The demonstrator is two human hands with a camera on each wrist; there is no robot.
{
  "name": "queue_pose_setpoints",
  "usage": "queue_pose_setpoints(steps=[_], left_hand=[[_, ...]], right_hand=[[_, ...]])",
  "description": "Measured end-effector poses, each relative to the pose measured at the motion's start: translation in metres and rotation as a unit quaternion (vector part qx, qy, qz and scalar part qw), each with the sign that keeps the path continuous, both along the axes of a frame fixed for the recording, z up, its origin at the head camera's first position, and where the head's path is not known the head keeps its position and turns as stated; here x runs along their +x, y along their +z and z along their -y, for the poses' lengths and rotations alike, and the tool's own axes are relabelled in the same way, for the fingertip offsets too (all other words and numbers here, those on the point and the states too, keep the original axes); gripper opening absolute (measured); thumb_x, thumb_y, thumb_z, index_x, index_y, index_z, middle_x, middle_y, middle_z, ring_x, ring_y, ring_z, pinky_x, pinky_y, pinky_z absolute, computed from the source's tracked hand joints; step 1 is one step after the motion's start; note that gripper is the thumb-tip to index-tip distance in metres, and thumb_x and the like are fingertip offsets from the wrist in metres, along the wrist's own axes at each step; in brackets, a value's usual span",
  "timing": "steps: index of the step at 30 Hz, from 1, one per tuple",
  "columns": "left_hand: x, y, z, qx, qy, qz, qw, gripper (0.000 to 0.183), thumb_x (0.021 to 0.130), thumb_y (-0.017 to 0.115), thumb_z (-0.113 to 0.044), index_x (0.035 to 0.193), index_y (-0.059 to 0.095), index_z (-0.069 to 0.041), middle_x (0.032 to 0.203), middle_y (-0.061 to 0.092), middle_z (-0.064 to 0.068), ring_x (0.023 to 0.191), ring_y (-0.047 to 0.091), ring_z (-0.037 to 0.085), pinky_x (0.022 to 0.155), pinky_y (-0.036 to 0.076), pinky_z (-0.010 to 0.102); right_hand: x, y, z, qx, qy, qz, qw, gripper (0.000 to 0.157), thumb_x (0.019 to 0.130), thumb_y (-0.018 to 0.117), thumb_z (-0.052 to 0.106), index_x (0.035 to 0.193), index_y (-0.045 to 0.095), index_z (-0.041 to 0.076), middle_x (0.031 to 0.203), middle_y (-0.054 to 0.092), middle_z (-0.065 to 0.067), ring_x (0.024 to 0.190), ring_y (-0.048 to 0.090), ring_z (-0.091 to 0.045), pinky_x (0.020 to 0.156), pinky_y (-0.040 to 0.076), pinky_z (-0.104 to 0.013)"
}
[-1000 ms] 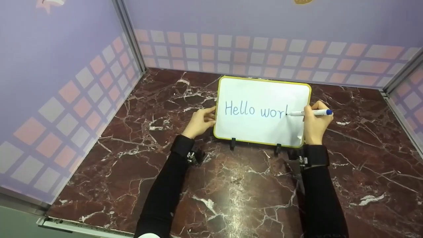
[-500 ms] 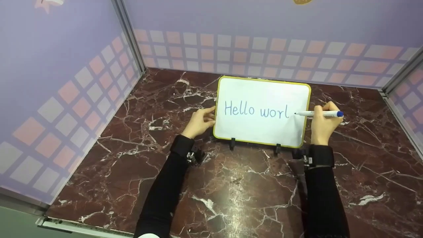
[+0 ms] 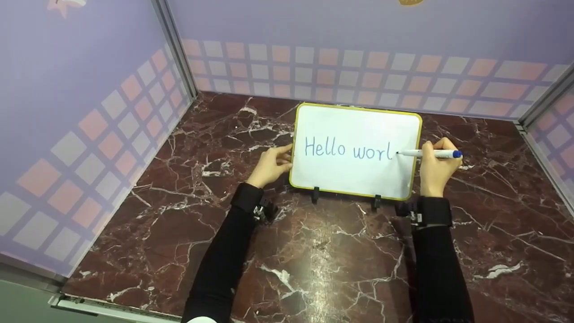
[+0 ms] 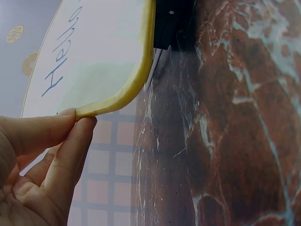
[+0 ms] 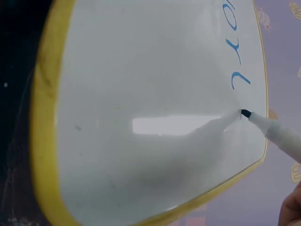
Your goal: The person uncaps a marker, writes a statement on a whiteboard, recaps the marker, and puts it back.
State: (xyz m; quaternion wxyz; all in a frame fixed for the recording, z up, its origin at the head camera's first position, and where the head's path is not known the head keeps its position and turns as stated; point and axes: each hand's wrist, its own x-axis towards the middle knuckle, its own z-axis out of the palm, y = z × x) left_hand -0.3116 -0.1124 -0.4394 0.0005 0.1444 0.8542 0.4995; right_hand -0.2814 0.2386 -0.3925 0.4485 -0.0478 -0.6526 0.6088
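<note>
A whiteboard (image 3: 345, 175) with a yellow frame leans upright on a black stand (image 3: 315, 194) and bears "Hello worl" in blue. My left hand (image 3: 270, 167) pinches the board's left edge; in the left wrist view the thumb (image 4: 42, 134) lies on the front and fingers sit behind. My right hand (image 3: 437, 170) holds a white marker (image 3: 441, 154) with a blue end, its dark tip pointing left at the board just right of the "l". In the right wrist view the marker (image 5: 282, 139) has its tip at the board surface; only a bit of a finger shows there.
The board stands on a dark red marbled table (image 3: 341, 269) with white veins. Purple panels with pink and grey squares (image 3: 350, 76) close off the back and sides. Black bands with small cameras (image 3: 432, 211) sit on both wrists.
The "l" has gained its curved foot. My right hand with the marker shifted right off the letter, then slightly back left to the board. The left hand stays put.
</note>
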Motion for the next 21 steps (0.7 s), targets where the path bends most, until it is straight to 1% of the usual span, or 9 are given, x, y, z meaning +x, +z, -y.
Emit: queue_pose_setpoints(steps=[3, 6, 8, 12, 16, 21], left_hand=[[0.0, 0.0001, 0.0002, 0.001, -0.001, 0.005, 1.0, 0.058, 0.089, 0.064, 0.008, 0.144, 0.046, 0.004, 0.116, 0.068, 0.028, 0.105, 0.069, 0.038, 0.091, 0.06, 0.035], [0.0001, 0.0002, 0.0003, 0.004, -0.003, 0.007, 1.0, 0.058, 0.089, 0.064, 0.009, 0.144, 0.046, 0.004, 0.117, 0.068, 0.028, 0.106, 0.069, 0.038, 0.091, 0.06, 0.035], [0.0003, 0.0003, 0.0005, 0.005, -0.004, 0.007, 1.0, 0.058, 0.089, 0.064, 0.009, 0.144, 0.046, 0.004, 0.117, 0.068, 0.028, 0.105, 0.069, 0.038, 0.09, 0.06, 0.034], [0.0011, 0.0011, 0.0002, 0.004, -0.003, 0.005, 1.0, 0.058, 0.088, 0.064, 0.009, 0.144, 0.047, 0.004, 0.116, 0.068, 0.028, 0.104, 0.069, 0.038, 0.089, 0.061, 0.034], [0.0018, 0.0016, 0.0, 0.002, -0.001, 0.004, 1.0, 0.058, 0.088, 0.065, 0.009, 0.143, 0.047, 0.004, 0.116, 0.068, 0.028, 0.104, 0.069, 0.038, 0.088, 0.061, 0.034], [0.0016, 0.0016, -0.0003, 0.004, -0.002, 0.003, 1.0, 0.058, 0.088, 0.064, 0.01, 0.143, 0.046, 0.004, 0.117, 0.067, 0.029, 0.105, 0.069, 0.039, 0.088, 0.061, 0.034]], right_hand=[[0.0, -0.0002, -0.0013, 0.012, 0.013, 0.01, 1.0, 0.032, 0.079, 0.054, -0.011, 0.056, 0.031, -0.008, 0.046, 0.026, 0.012, 0.044, 0.019, 0.001, 0.046, 0.012, -0.017], [0.0004, 0.0011, -0.0033, 0.02, 0.018, 0.023, 0.999, 0.031, 0.075, 0.052, -0.011, 0.054, 0.03, -0.007, 0.045, 0.024, 0.012, 0.044, 0.017, 0.001, 0.046, 0.01, -0.018], [0.0008, 0.0019, -0.0043, 0.019, 0.02, 0.027, 0.999, 0.032, 0.075, 0.051, -0.011, 0.053, 0.029, -0.004, 0.045, 0.022, 0.012, 0.044, 0.015, 0.001, 0.047, 0.009, -0.018], [0.0004, 0.0021, -0.0048, 0.004, 0.014, 0.011, 1.0, 0.034, 0.076, 0.051, -0.012, 0.052, 0.029, -0.001, 0.046, 0.024, 0.012, 0.045, 0.016, 0.001, 0.047, 0.01, -0.018], [-0.0013, 0.0003, -0.0051, -0.024, 0.013, -0.017, 0.999, 0.037, 0.081, 0.056, -0.011, 0.053, 0.034, 0.0, 0.046, 0.035, 0.011, 0.043, 0.027, 0.0, 0.044, 0.019, -0.015], [-0.0024, -0.0023, -0.0062, -0.036, 0.01, -0.035, 0.999, 0.04, 0.086, 0.062, -0.007, 0.054, 0.039, 0.001, 0.051, 0.043, 0.009, 0.046, 0.036, -0.003, 0.047, 0.029, -0.016]])
